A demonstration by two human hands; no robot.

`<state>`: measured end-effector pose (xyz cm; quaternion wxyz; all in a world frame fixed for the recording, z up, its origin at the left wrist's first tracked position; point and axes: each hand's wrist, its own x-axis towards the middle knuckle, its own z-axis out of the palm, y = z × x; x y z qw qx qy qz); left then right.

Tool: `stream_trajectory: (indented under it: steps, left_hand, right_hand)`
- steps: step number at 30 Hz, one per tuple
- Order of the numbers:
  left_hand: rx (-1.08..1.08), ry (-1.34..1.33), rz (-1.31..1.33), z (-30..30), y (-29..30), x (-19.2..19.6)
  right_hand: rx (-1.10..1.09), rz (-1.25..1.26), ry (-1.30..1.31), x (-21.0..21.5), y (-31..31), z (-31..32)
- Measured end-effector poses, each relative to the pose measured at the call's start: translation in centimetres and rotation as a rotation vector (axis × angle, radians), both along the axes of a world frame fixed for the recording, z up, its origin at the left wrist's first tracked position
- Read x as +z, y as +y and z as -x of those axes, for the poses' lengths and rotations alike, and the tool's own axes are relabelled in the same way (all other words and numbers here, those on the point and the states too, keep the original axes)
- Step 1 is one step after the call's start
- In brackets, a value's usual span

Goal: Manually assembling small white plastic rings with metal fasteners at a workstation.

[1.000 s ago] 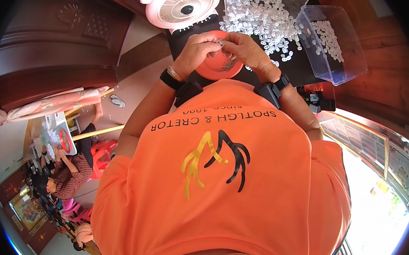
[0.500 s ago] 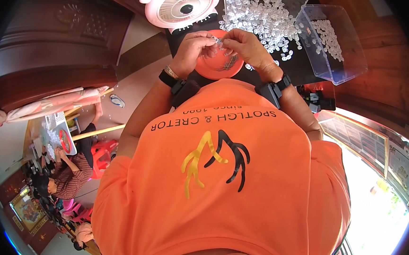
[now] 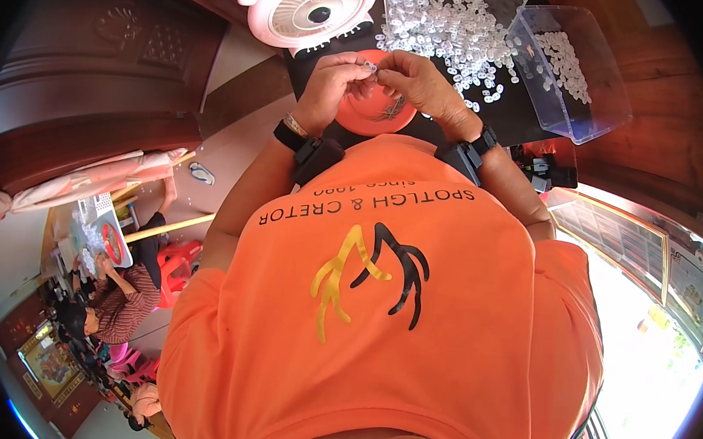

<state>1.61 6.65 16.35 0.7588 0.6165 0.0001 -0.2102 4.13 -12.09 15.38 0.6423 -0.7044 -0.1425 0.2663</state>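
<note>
Both hands meet above a round orange-red bowl (image 3: 364, 123). My left hand (image 3: 334, 88) is closed in a pinch on a small clear plastic piece (image 3: 369, 67) that peeks out at its fingertips. My right hand (image 3: 420, 84) is closed too, thumb and forefinger pressed together right beside that piece. Whatever sits between the right fingertips is too small and hidden to name. Thin metal pins (image 3: 392, 108) lie in the bowl beneath the right hand.
Many clear plastic pieces (image 3: 454, 31) are heaped on the dark table (image 3: 501, 120). A transparent bin (image 3: 599, 114) at right holds more. A pink fan (image 3: 320, 13) stands left of the heap. Far left, another person (image 3: 121, 305) works at a small table.
My right fingertips have shifted slightly left, closer to the left ones. Less of the clear plastic shows between the hands now.
</note>
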Motion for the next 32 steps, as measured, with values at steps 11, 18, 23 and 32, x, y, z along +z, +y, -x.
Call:
stream_trajectory:
  steps: [11,18,23,32]
  left_hand:
    - [0.034,-0.016,-0.151,-0.2,0.0,0.3]
    - [0.096,-0.035,-0.194,-0.5,0.1,-0.2]
    - [0.144,-0.011,-0.189,-0.3,-0.4,0.5]
    - [0.016,-0.090,-0.106,0.2,0.1,2.6]
  right_hand:
    - [-0.133,0.055,-0.020,-0.1,-0.5,-0.2]
    - [-0.154,0.004,0.047,0.3,-0.7,-0.3]
    - [-0.167,0.033,-0.043,0.1,-0.9,-0.4]
    - [-0.098,-0.041,-0.096,2.2,-1.6,-0.2]
